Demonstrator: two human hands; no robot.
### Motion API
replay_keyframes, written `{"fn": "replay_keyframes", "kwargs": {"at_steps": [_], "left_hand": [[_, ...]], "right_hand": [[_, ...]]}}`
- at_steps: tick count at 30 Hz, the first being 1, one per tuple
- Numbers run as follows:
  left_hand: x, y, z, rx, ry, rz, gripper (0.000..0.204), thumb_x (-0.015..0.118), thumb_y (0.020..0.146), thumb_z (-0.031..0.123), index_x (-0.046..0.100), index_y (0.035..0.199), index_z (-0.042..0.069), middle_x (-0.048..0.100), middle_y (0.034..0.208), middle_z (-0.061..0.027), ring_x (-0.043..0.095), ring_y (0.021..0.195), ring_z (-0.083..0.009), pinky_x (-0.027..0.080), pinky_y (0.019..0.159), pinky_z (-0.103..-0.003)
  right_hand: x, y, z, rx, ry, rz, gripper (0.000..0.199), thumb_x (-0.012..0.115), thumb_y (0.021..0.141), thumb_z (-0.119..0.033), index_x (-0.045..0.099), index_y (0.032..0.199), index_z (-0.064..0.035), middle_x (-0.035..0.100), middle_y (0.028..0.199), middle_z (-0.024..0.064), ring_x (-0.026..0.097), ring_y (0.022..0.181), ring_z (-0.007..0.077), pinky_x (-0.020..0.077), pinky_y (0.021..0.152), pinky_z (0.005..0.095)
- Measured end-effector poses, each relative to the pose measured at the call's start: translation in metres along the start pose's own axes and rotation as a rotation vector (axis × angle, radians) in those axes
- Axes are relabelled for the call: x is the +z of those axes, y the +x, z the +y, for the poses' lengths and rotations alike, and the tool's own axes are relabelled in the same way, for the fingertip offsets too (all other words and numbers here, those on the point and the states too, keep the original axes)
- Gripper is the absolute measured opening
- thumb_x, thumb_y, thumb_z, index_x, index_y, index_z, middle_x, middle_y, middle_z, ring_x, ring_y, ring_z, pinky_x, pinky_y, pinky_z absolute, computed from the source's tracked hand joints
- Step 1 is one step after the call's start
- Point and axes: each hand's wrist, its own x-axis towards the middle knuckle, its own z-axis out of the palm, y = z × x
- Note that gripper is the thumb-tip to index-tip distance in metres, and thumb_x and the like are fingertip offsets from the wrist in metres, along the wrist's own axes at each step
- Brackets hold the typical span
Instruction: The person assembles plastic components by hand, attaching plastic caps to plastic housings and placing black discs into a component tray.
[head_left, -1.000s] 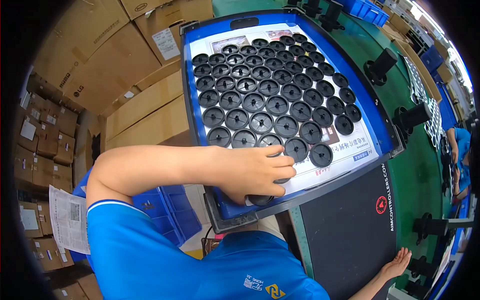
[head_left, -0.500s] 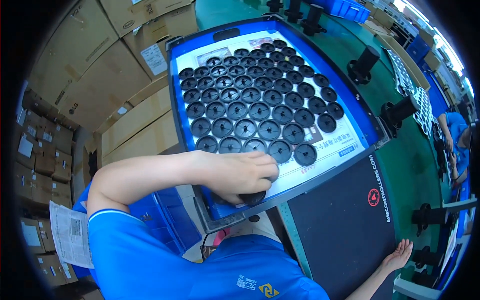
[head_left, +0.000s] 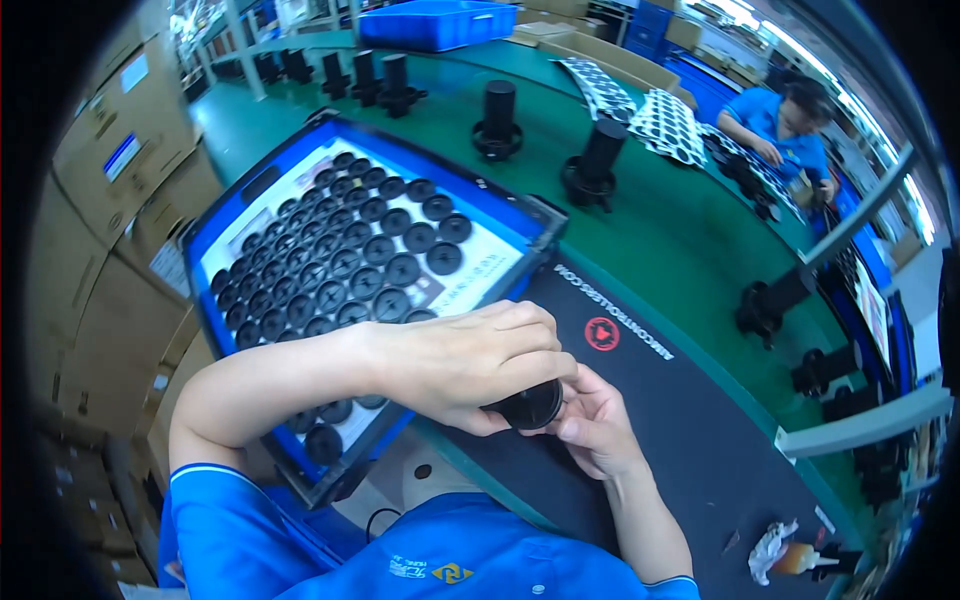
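In front of my body, over the near edge of a black mat, both hands meet at a round black plastic cap [head_left: 537,405]. My left hand [head_left: 485,360] is closed over it from above, fingers bent around its far side and thumb at the near side. The fingers of my right hand [head_left: 598,425] are bent against its right edge, with the thumb close to the rim; part of the grip is hidden. To the left, many like black discs [head_left: 345,263] lie in rows in a blue tray with a dark frame [head_left: 385,143], partly covered by my left forearm.
The black mat [head_left: 670,420] lies on a green bench. Black cylindrical parts with flanged bases [head_left: 497,125] stand along the bench. A glue bottle [head_left: 797,560] lies at the lower right. A blue bin [head_left: 435,25] is at the back. Cardboard boxes [head_left: 110,250] are stacked left; a co-worker [head_left: 780,130] sits far right.
My left hand has carried the black cap from the tray's near edge to above the mat. My right hand has come in from the right to meet it. The view has swung right.
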Motion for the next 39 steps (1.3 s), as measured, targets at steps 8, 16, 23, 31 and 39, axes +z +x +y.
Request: {"fn": "replay_keyframes", "kwargs": {"at_steps": [8, 16, 23, 31, 39], "left_hand": [[0.010, 0.095, -0.040, 0.078, -0.100, -0.043, 0.070, 0.074, 0.062, 0.024, 0.043, 0.120, 0.002, 0.047, 0.115, -0.0129, 0.044, 0.107, -0.0303, 0.037, 0.091, -0.038], [0.023, 0.180, -0.238, -0.877, 0.273, 0.851, 0.080, 0.076, 0.064, 0.037, 0.041, 0.122, -0.006, 0.044, 0.122, -0.0246, 0.050, 0.106, -0.0322, 0.040, 0.094, -0.038], [0.037, 0.219, -0.213, -0.752, -0.363, 1.079, 0.057, 0.073, 0.072, 0.032, 0.051, 0.110, -0.005, 0.060, 0.094, -0.0140, 0.060, 0.081, -0.0237, 0.048, 0.076, -0.034], [0.080, 0.185, -0.129, -0.684, -1.460, 1.085, 0.049, 0.066, 0.078, 0.034, 0.049, 0.110, 0.001, 0.056, 0.092, -0.0120, 0.059, 0.084, -0.0222, 0.048, 0.073, -0.032], [0.114, 0.166, -0.094, -0.686, -1.790, 1.172, 0.048, 0.064, 0.080, 0.034, 0.044, 0.109, 0.001, 0.054, 0.092, -0.0129, 0.059, 0.083, -0.0225, 0.049, 0.074, -0.033]], "right_hand": [[-0.054, -0.026, -0.027, -0.186, 0.142, 0.113, 0.057, 0.066, 0.068, 0.002, 0.044, 0.120, -0.0006, 0.055, 0.108, 0.0177, 0.059, 0.094, 0.0273, 0.0510, 0.081, 0.0337], [-0.134, -0.040, -0.045, -0.402, 0.118, 0.449, 0.048, 0.062, 0.075, -0.006, 0.044, 0.119, -0.0018, 0.054, 0.102, 0.0184, 0.059, 0.094, 0.0309, 0.0520, 0.076, 0.0300], [-0.162, -0.045, -0.049, -0.485, 0.217, 0.423, 0.047, 0.062, 0.078, -0.008, 0.044, 0.121, -0.0010, 0.054, 0.103, 0.0201, 0.058, 0.096, 0.0309, 0.0519, 0.076, 0.0314], [-0.136, -0.044, -0.066, -0.611, 0.264, 0.346, 0.045, 0.062, 0.080, -0.010, 0.045, 0.121, -0.0003, 0.054, 0.114, 0.0185, 0.058, 0.100, 0.0291, 0.0504, 0.086, 0.0349], [-0.129, -0.049, -0.052, -0.566, 0.204, 0.322, 0.047, 0.062, 0.078, -0.004, 0.046, 0.122, 0.0001, 0.054, 0.116, 0.0174, 0.059, 0.099, 0.0270, 0.0502, 0.087, 0.0349]]}}
